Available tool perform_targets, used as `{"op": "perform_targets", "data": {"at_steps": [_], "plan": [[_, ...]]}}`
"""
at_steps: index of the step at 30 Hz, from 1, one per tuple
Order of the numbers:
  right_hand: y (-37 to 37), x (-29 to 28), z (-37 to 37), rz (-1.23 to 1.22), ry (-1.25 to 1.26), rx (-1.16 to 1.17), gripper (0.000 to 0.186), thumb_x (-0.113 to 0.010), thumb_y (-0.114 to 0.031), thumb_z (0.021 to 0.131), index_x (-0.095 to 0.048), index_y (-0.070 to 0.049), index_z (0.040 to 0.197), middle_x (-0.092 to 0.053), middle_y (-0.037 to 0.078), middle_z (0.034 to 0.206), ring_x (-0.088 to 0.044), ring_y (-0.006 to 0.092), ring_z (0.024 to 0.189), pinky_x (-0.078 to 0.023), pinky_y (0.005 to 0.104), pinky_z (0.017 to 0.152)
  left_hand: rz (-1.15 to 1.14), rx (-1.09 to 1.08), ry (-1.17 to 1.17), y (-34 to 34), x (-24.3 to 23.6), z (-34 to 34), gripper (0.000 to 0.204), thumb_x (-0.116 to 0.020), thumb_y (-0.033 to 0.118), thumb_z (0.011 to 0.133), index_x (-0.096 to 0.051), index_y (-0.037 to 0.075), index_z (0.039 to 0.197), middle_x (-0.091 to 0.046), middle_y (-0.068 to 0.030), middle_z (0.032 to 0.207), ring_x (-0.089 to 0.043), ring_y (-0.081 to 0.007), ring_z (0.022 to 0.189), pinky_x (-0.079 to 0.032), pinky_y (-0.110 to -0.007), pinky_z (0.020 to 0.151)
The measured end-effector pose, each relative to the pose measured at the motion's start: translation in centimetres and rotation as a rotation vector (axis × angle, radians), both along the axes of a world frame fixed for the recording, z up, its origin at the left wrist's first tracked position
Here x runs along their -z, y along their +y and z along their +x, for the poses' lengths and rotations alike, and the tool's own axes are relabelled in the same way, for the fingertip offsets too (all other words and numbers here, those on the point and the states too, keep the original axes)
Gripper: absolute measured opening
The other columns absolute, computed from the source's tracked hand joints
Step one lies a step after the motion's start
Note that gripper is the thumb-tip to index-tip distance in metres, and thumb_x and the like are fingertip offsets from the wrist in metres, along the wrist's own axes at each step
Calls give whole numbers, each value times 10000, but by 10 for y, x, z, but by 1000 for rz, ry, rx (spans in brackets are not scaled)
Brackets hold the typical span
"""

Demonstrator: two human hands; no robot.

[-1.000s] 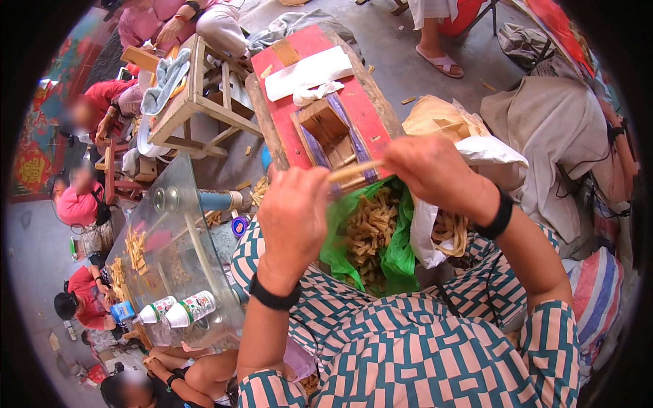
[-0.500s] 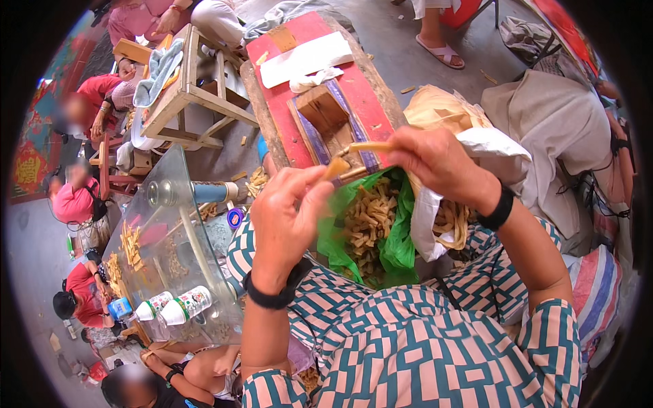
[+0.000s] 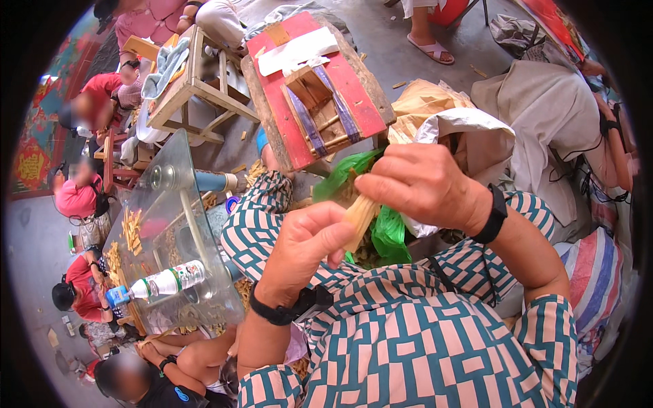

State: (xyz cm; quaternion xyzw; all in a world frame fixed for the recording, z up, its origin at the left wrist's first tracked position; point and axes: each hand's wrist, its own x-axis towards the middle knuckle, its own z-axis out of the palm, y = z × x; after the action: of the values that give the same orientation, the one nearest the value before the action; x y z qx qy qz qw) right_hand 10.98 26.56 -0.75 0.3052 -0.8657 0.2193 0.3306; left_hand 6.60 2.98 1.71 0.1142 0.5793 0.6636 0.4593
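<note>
Above my lap, a pale yellow, flat folded strip (image 3: 362, 216) spans both hands; its exact kind does not show. My left hand (image 3: 303, 241) pinches its lower end between thumb and fingers. At the upper end, my right hand (image 3: 425, 187) is closed with the fingers curled round it. Under the hands lies a green plastic bag (image 3: 391, 238), largely covered by them. Beyond it stands a red-topped wooden bench (image 3: 371, 102) carrying a small wooden frame with purple side strips (image 3: 299, 115) and a thin crossbar.
To the right are an open white sack (image 3: 469, 122) and beige cloth (image 3: 537, 102). A glass-topped table (image 3: 160, 231) on the left holds bottles (image 3: 170, 280) and yellow strips (image 3: 132, 231). A wooden stool (image 3: 197, 88) stands behind it. Several people sit along the left.
Both hands have come back from the wooden frame toward my lap. The small rolled piece by the frame no longer shows in my fingers; a wider yellow strip is now between both hands.
</note>
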Motion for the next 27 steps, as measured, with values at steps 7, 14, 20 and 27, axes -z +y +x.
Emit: {"op": "perform_targets", "data": {"at_steps": [7, 14, 20, 27], "plan": [[8, -8, 23, -338, -294, -26, 94, -702, -80, 879, -646, -37, 940, -651, 114, 798, -663, 303, 720, -530, 382, 612, 698, -179, 9, -17, -33, 21, 123, -665, 111, 926, -697, -7, 909, -651, -38, 724, -551, -126, 516, -395, -228, 474], [-16, -11, 56, -777, -943, -304, 159, -575, -102, 1010, -654, -5, 1108, -617, 68, 772, -627, 144, 643, -504, 295, 598, 466, 26, 624, -14, -26, 13, 343, -841, 140, 752, -753, 36, 1067, -522, -271, 1437, -431, -481, 1392, -428, -575, 1080], [-11, -26, 60, -921, -1217, -324, 283, -601, -256, 1030, -686, 14, 1027, -576, -6, 688, -531, 62, 598, -421, 235, 526, -185, 146, 1639, 5, -25, 30, 258, -804, 42, 695, -738, 72, 942, -658, -124, 1209, -630, -334, 1043, -496, -413, 904], [-8, -14, 65, -1106, -1456, -329, 273, -693, -300, 973, -709, -32, 918, -585, -46, 713, -490, 27, 593, -364, 196, 502, -154, 210, 1704, 18, -19, 47, 121, -725, 88, 754, -687, 54, 864, -623, -54, 1038, -621, -214, 846, -506, -319, 655]]}}
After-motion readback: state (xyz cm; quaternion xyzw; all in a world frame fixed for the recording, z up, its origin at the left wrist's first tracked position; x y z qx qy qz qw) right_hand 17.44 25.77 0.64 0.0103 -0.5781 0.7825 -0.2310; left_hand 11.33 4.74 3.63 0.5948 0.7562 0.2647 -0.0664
